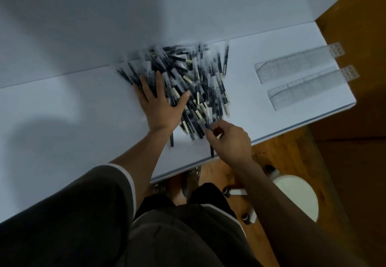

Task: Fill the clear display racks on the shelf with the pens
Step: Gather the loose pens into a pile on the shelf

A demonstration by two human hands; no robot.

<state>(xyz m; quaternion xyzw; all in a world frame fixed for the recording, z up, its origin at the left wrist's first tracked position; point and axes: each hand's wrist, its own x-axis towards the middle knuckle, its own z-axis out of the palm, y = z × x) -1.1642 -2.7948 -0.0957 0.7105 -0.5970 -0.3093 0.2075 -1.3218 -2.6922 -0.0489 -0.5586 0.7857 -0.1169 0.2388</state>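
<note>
Your left hand (161, 104) lies flat with fingers spread on the left side of the pile of pens (188, 83) heaped mid-shelf (62, 110), while your right hand (228, 139) pinches one pen (210, 124) at the pile's near edge, the two clear display racks (300, 74) lying to the right.

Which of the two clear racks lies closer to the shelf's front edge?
The lower rack, beside the shelf's front edge; the other rack lies behind it, nearer the back wall.

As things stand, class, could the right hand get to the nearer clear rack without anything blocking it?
Probably yes. The right hand is at the pen pile's near edge, and only bare shelf lies between it and the nearer rack.
</note>
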